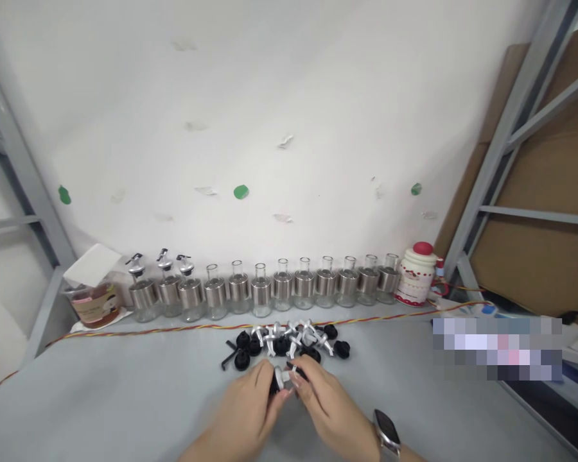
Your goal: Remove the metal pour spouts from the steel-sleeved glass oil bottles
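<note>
Low in the middle, my left hand (pixel 243 404) is closed around the black stopper end of a silver bottle pourer (pixel 283 377). My right hand (pixel 320 394) pinches a small black lever piece (pixel 297 369) at the pourer's spout; the fingers partly hide where the two parts meet. Just beyond both hands lies a loose pile of silver pourer spouts (pixel 293 337) and black stoppers (pixel 242 360). A few thin black levers (pixel 228 356) lie at the pile's left side.
Several glass bottles (pixel 261 292) with steel sleeves line the wall; the three leftmost carry pourers (pixel 185 264). A twisted red-yellow wire (pixel 197 327) crosses the grey table (pixel 139 391). A brown-labelled tub (pixel 96 307) stands left, a red-lidded jar (pixel 414 276) right.
</note>
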Demonstrator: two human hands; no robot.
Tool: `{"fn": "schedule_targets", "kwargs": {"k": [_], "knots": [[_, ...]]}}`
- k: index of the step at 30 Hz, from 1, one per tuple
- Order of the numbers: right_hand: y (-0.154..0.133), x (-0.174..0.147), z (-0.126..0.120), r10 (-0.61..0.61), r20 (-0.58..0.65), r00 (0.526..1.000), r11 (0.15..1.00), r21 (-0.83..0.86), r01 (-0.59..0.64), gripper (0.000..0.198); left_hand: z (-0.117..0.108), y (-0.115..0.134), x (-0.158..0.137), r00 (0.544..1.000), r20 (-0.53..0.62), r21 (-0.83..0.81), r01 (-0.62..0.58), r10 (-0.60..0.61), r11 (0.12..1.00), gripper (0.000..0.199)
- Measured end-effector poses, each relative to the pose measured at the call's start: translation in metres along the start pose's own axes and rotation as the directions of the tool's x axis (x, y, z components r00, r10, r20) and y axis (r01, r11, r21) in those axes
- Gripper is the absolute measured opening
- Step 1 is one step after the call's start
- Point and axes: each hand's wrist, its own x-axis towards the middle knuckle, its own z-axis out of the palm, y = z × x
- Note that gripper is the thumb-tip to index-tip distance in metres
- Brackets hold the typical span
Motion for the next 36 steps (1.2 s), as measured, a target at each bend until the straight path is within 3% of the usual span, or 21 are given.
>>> {"fn": "schedule_targets", "kwargs": {"k": [12, 17, 21, 25, 29, 32, 36], "knots": [[0.000, -0.002, 0.004, 0.069, 0.049, 0.996, 0.958, 0.277, -0.080, 0.035, 0.006, 0.006, -0.004, 0.999, 0.047, -0.105, 0.005, 0.000, 0.994, 0.018], [0.003, 0.005, 0.000, 0.192, -0.006, 0.981, 0.946, 0.266, -0.183, 0.035, 0.005, -0.001, -0.001, 0.992, -0.078, -0.151, 0.090, -0.103, 0.984, 0.018], [0.005, 0.006, 0.006, 0.227, 0.049, 0.973, 0.911, 0.343, -0.230, 0.032, 0.004, -0.007, 0.000, 0.976, -0.198, -0.002, 0.090, -0.089, 0.996, 0.016], [0.007, 0.007, 0.017, 0.296, 0.050, 0.954, 0.829, 0.483, -0.282, 0.034, 0.003, -0.005, 0.001, 0.975, -0.218, 0.190, -0.002, 0.044, 0.982, 0.016], [0.010, 0.010, 0.022, 0.355, 0.050, 0.934, 0.747, 0.585, -0.315, 0.039, 0.000, 0.000, 0.002, 0.970, -0.225, 0.305, -0.020, 0.093, 0.952, 0.016], [0.011, 0.012, 0.022, 0.363, 0.062, 0.930, 0.691, 0.652, -0.313, 0.041, 0.001, 0.001, 0.001, 0.978, -0.204, 0.284, 0.013, 0.047, 0.959, 0.020], [0.010, 0.012, 0.022, 0.391, 0.056, 0.919, 0.634, 0.707, -0.313, 0.040, 0.005, 0.002, 0.000, 0.987, -0.118, 0.103, 0.122, -0.110, 0.987, 0.023]]}}
